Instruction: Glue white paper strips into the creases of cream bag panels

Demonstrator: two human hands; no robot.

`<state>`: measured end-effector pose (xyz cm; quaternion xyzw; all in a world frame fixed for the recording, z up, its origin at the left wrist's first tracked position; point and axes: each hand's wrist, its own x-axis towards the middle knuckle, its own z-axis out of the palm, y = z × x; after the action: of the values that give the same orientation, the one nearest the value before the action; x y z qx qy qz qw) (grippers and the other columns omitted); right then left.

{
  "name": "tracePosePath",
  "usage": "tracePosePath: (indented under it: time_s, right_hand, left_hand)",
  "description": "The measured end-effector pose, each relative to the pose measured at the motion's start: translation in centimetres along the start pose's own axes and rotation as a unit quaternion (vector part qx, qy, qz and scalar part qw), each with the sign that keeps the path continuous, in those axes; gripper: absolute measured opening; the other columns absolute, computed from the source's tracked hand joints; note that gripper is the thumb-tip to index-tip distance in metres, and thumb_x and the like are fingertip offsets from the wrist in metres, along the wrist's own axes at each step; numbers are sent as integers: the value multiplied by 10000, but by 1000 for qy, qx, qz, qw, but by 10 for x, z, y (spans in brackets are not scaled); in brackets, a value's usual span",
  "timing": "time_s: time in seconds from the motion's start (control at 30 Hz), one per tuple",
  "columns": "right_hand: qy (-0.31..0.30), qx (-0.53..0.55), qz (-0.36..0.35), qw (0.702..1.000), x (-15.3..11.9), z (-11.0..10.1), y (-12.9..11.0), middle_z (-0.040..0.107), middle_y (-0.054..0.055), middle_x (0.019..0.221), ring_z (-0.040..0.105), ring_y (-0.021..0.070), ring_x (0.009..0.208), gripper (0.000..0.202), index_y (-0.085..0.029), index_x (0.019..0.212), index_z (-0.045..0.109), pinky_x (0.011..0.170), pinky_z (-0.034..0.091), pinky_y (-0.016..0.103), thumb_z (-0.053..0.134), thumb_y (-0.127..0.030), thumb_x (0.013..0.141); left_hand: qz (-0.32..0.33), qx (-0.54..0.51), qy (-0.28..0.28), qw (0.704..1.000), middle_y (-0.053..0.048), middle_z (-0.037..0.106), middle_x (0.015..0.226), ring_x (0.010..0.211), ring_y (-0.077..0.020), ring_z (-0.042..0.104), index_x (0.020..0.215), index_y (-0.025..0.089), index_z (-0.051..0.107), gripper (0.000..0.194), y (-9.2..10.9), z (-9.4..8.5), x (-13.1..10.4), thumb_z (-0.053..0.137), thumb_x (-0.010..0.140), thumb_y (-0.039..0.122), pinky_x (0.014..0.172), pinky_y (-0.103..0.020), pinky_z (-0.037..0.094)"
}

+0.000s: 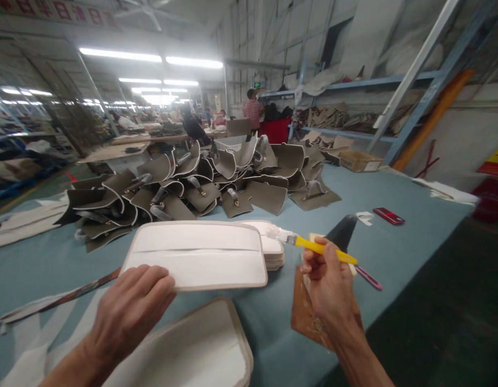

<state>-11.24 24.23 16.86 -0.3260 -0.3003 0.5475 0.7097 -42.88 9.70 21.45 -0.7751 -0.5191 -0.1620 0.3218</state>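
- Two bare hands are at work over a blue-green table (418, 201), low in the frame.
- The left hand (138, 298), lower left, is clamped on the near left edge of a white panel (200, 260) with a beige rim, at the centre; its thumb is hidden.
- The right hand (331, 279), right of centre, is closed round a yellow-handled brush (321, 248), its whitened bristles pointing left.
- Those bristles overlap a stack of similar panels (275, 262); whether they touch, I can't fairly tell from here.
- More pale panels (196, 349) lie at bottom centre.
- Grey-brown pieces with handles (268, 196) heap across the middle.
- A red phone (389, 216) and a pink tool (369, 278) lie at right.
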Motion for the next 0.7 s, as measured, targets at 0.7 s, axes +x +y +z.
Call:
tracePosePath:
  time_s: [0.7]
  right_hand:
    - [-59,-4,105,993,-81,4,-15,631,-52,628,498,71,451,548,-202,923,678,432,435,164,931,-590,630]
  left_hand:
    - [-222,-73,2,972,-21,637,882,821,-148,628,924,226,620,88,99,-100,-144,572,992,196,802,-253,488]
